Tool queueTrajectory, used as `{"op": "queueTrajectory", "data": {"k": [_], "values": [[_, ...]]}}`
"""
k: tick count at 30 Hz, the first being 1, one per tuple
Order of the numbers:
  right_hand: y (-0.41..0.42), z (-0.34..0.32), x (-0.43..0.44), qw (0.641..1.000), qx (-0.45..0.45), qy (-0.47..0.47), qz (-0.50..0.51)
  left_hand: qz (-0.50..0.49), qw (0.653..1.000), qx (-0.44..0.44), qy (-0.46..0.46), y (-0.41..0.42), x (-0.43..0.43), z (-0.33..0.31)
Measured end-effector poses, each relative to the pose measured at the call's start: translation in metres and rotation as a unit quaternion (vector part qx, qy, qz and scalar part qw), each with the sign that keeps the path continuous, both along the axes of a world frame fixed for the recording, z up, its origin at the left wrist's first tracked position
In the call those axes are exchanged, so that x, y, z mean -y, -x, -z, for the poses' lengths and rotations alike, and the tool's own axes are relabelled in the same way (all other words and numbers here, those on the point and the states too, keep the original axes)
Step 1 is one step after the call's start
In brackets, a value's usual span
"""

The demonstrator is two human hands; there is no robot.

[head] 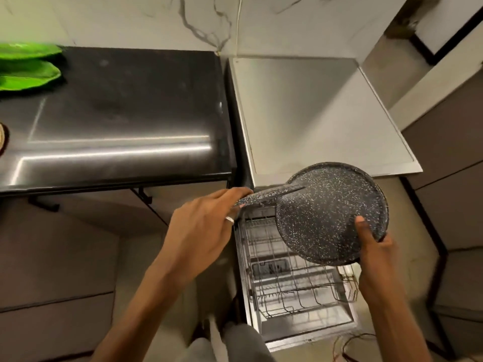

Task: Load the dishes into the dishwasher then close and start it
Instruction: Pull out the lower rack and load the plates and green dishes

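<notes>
A flat round speckled dark pan [324, 212] hangs tilted above the open dishwasher. My left hand [203, 226] grips its speckled handle [264, 197], a ring on one finger. My right hand [373, 246] holds the pan's near right rim, thumb on top. Below the pan the wire rack [292, 288] is pulled out over the lowered dishwasher door [308, 333]. The rack looks bare where I can see it; the pan hides its far right part.
The dishwasher's steel top [313, 113] lies beyond the pan. A black glossy counter [125, 121] is on the left, with green plates [26, 66] at its far left corner. Grey cabinets [449, 178] stand on the right. Thin wires [350, 346] trail on the floor by the door.
</notes>
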State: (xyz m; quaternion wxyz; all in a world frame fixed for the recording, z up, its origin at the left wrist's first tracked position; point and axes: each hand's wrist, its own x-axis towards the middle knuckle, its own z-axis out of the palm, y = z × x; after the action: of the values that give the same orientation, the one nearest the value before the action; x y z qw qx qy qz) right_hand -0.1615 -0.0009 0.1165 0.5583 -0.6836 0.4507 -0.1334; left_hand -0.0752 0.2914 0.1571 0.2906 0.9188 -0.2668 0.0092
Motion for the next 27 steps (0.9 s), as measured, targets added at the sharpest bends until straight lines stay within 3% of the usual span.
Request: {"op": "queueTrajectory", "data": {"k": [12, 21, 27], "values": [[0.064, 0.016, -0.033, 0.988, -0.041, 0.125, -0.086, -0.004, 0.999, 0.019, -0.048, 0.075, -0.037, 0.026], [0.113, 0.015, 0.046, 0.938, -0.121, 0.306, -0.114, 0.065, 0.991, 0.060, -0.103, 0.107, 0.001, 0.078], [0.123, 0.068, 0.133, 0.920, -0.165, 0.326, -0.144, -0.006, 0.985, 0.105, -0.134, 0.127, 0.075, 0.120]]}}
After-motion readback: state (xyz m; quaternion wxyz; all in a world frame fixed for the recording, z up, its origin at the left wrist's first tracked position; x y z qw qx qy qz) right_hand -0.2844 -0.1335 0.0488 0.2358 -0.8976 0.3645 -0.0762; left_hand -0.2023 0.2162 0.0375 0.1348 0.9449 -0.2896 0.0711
